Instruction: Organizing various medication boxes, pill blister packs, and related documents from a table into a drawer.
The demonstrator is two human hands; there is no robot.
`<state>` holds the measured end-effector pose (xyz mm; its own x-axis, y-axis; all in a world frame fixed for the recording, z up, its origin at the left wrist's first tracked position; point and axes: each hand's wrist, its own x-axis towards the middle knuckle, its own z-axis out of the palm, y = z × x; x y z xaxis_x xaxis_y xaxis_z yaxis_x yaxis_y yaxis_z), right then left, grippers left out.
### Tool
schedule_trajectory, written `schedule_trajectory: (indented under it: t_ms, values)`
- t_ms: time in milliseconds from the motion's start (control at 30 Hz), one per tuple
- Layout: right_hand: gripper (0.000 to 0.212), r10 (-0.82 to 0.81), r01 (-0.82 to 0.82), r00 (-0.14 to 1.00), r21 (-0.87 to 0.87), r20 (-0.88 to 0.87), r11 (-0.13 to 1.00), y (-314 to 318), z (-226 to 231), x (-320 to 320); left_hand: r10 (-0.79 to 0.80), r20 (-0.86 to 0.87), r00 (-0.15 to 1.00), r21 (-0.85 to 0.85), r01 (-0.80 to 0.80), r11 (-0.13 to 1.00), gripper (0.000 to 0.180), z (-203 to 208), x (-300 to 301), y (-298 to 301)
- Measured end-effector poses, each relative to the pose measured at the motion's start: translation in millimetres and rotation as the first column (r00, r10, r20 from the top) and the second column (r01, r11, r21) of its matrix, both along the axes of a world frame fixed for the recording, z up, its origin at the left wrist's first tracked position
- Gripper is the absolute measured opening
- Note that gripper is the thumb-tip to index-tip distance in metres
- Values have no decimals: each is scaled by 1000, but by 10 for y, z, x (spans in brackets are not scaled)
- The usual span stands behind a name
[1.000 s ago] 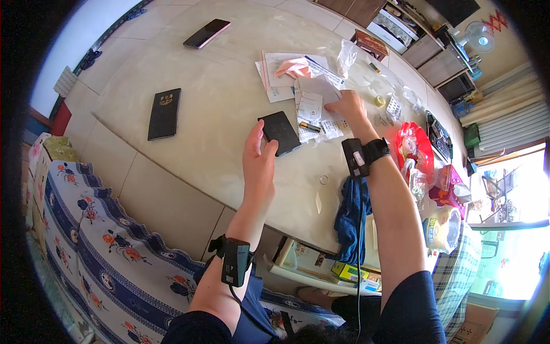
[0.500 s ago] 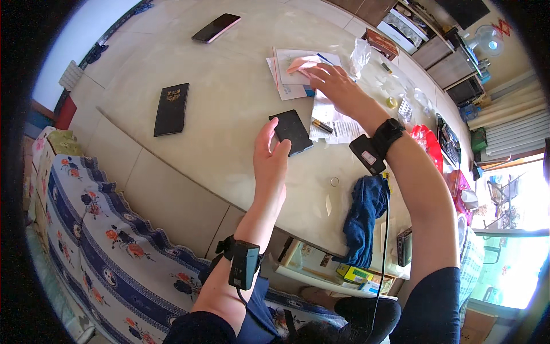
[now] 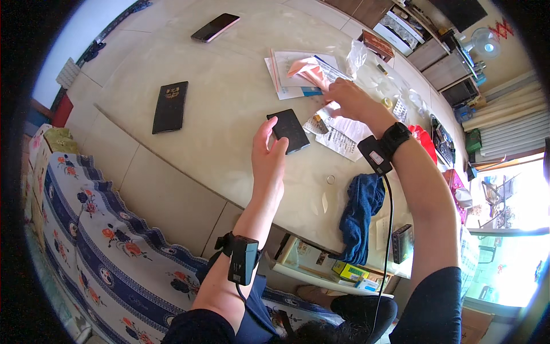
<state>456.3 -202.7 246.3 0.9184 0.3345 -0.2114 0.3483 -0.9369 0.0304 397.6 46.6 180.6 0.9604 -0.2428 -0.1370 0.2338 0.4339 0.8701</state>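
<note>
My left hand (image 3: 269,152) rests low over the table, thumb and fingers apart, around the near left corner of a black booklet (image 3: 291,133); it grips nothing. My right hand (image 3: 354,102) reaches over the papers with its fingers curled. A crumpled pink sheet, cloth or paper (image 3: 308,70), runs to its fingertips, which seem closed on its end; the exact grip is hidden. Below that hand lies a printed white paper (image 3: 341,140), and a gold-and-dark battery (image 3: 318,123), blurred, is at its left part. More flat papers (image 3: 282,77) lie under the pink sheet.
A black-covered booklet (image 3: 170,108) and a phone (image 3: 215,27) lie farther left. Nearer me are a ring (image 3: 330,179) and a dark blue cloth (image 3: 362,215) at the table edge, above an open drawer (image 3: 309,258). A clear plastic bag (image 3: 356,56) sits far right.
My right hand has moved right and nearer, and the pink sheet's end now stretches toward it. The printed paper and battery have shifted and turned. My left hand has hardly moved.
</note>
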Motion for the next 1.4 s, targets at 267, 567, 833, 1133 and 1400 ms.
schedule_trajectory:
  t_ms: [267,567,833,1133,1400]
  values:
    - [24,-228,252,962,-165,151,954,-177,334,-257,30,11,999,26,-30,999,45,-48,16,-54]
    - [30,-652,591,682,277,331,758,-408,980,-1108,40,118,992,69,-48,996,41,32,-3,62]
    - [33,-809,296,535,951,-243,-90,167,1044,-3023,-98,392,915,-27,118,993,24,481,-287,79]
    - [48,-724,28,256,753,-641,-657,1470,489,-5545,-968,209,140,379,901,212,20,235,-1801,99]
    - [34,-378,-95,513,387,-771,-917,1841,-79,-6198,-975,-127,-182,917,353,-185,28,-1471,-1826,360]
